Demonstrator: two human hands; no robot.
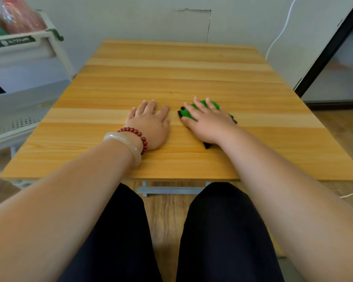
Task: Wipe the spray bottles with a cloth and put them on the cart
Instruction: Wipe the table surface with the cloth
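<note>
A green cloth with black edging [187, 113] lies on the wooden table [171, 68]. My right hand [206, 121] rests flat on top of it, fingers straight, covering most of it. My left hand [151, 123] lies flat on the bare table just left of the cloth, holding nothing. A pink spray bottle [20, 17] stands in the top shelf of the white cart [18, 43] at the far left. A green object beside the pink bottle is cut off by the frame edge.
The cart's lower shelf [14, 119] sits beside the table's left edge. A white cable [281, 31] hangs on the wall at the back right. A dark-framed glass door [332, 49] stands to the right. My knees are under the near table edge.
</note>
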